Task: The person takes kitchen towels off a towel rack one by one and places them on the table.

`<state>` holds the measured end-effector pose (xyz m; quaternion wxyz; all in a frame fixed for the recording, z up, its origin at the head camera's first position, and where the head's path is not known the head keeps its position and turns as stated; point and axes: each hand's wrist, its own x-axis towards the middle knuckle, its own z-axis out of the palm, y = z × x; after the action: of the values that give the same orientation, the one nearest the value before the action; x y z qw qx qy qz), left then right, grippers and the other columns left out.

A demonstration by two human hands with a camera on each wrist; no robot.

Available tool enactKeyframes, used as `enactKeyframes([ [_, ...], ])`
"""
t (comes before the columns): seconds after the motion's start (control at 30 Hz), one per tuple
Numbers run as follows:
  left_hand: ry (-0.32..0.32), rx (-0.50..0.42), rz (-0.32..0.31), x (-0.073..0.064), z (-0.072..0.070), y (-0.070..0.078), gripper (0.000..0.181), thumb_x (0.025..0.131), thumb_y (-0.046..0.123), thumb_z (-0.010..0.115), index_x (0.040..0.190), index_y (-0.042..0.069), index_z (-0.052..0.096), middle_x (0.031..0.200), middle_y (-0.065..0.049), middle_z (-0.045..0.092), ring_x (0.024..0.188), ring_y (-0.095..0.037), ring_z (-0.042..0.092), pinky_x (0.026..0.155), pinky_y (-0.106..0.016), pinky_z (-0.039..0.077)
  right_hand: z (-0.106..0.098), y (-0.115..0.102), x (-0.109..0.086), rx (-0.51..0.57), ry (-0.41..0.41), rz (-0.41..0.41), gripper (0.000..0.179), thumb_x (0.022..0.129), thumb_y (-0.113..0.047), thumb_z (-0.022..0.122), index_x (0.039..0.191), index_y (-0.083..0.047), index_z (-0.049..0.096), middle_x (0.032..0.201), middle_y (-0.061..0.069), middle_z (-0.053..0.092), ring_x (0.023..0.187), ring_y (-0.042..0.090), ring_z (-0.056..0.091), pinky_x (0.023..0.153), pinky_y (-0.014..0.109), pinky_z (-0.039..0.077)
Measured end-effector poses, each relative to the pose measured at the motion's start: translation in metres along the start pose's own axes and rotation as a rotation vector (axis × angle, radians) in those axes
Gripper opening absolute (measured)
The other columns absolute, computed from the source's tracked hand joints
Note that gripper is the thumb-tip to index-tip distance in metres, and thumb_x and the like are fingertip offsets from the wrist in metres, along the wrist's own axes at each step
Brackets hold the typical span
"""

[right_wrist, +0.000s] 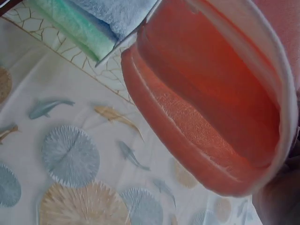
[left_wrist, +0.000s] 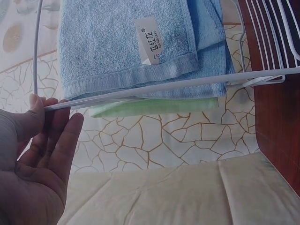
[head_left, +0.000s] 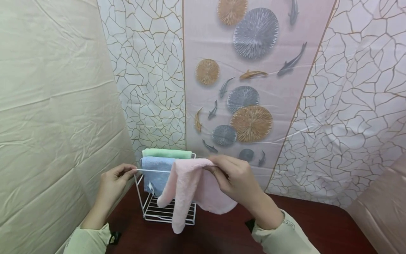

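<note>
A small white wire rack (head_left: pixel 153 220) stands on the table, with a green towel (head_left: pixel 166 153) over its back and a blue towel (head_left: pixel 155 176) in front of that. My left hand (head_left: pixel 112 183) pinches the left corner of the rack's front top bar between thumb and fingers; the left wrist view shows this grip beside the labelled blue towel (left_wrist: pixel 126 42). My right hand (head_left: pixel 236 178) pinches the top edge of a pink towel (head_left: pixel 187 180), which hangs in folds before the rack's right side. In the right wrist view the pink towel (right_wrist: pixel 206 112) hides most of the hand.
The dark red table (head_left: pixel 304 215) extends to the right of the rack. Behind it hangs a patterned cloth (head_left: pixel 206 106) with fish and round motifs. A plain cream cloth (head_left: pixel 63 116) forms the left side.
</note>
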<state>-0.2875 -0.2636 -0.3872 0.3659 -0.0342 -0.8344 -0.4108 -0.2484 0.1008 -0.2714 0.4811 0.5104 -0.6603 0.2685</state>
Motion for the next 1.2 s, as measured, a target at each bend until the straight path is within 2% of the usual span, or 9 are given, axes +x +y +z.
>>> enactKeyframes([
  [0.07,-0.001,-0.005,0.000,0.000,0.000,0.000,0.004,0.084,0.023,0.076,0.085,0.020,0.074,0.080,0.001,0.075,0.069,-0.004,0.069,0.060,-0.008,0.051,-0.006,-0.002,-0.004,0.002,0.006,-0.010,0.009,0.091,-0.012,0.066,0.097,-0.007,0.071,0.086,0.001,0.073,0.074,0.008,0.066,0.066,0.017,0.055],
  [0.23,0.001,0.004,-0.001,-0.001,0.000,0.000,0.005,0.084,0.024,0.076,0.085,0.020,0.074,0.079,0.002,0.075,0.068,0.003,0.065,0.060,-0.008,0.050,-0.019,-0.005,-0.020,-0.022,-0.030,-0.003,0.012,0.095,-0.015,0.062,0.098,-0.007,0.070,0.086,-0.001,0.072,0.074,0.008,0.065,0.066,0.018,0.054],
  [0.43,0.008,-0.009,0.001,0.000,-0.002,0.000,0.005,0.083,0.022,0.077,0.085,0.018,0.074,0.079,0.001,0.075,0.067,0.003,0.065,0.059,-0.007,0.049,-0.027,-0.008,-0.043,-0.054,-0.079,0.034,0.014,0.095,-0.020,0.062,0.096,-0.009,0.070,0.086,-0.002,0.072,0.073,0.007,0.066,0.063,0.016,0.054],
  [0.7,0.010,0.020,0.014,0.002,-0.002,0.000,0.004,0.083,0.023,0.077,0.085,0.021,0.074,0.079,0.003,0.075,0.067,0.006,0.062,0.058,-0.008,0.047,-0.034,-0.012,-0.063,-0.056,-0.184,0.072,0.012,0.096,-0.019,0.060,0.097,-0.014,0.070,0.085,-0.008,0.071,0.072,0.000,0.064,0.064,0.011,0.052],
  [0.83,0.008,0.020,0.016,0.003,-0.001,-0.001,0.004,0.083,0.024,0.077,0.084,0.021,0.074,0.079,0.003,0.075,0.067,0.007,0.062,0.058,-0.008,0.047,-0.037,-0.014,-0.072,-0.027,-0.269,0.104,0.007,0.092,-0.015,0.065,0.098,-0.015,0.069,0.085,-0.010,0.070,0.073,-0.003,0.062,0.065,0.009,0.051],
  [1.03,0.002,0.005,0.013,0.002,-0.001,-0.002,0.005,0.083,0.024,0.077,0.085,0.021,0.074,0.079,0.002,0.075,0.067,0.000,0.066,0.058,-0.008,0.049,-0.036,-0.021,-0.083,0.036,-0.380,0.117,0.014,0.085,-0.014,0.074,0.096,-0.019,0.067,0.082,-0.016,0.066,0.070,-0.009,0.054,0.065,0.004,0.047],
  [1.2,-0.014,-0.016,0.003,0.001,-0.001,-0.002,0.005,0.083,0.020,0.077,0.086,0.019,0.074,0.080,0.000,0.075,0.069,0.000,0.066,0.059,-0.009,0.050,-0.036,-0.032,-0.089,0.119,-0.458,0.127,0.014,0.086,-0.016,0.073,0.096,-0.023,0.065,0.082,-0.019,0.062,0.071,-0.012,0.050,0.066,0.000,0.043],
])
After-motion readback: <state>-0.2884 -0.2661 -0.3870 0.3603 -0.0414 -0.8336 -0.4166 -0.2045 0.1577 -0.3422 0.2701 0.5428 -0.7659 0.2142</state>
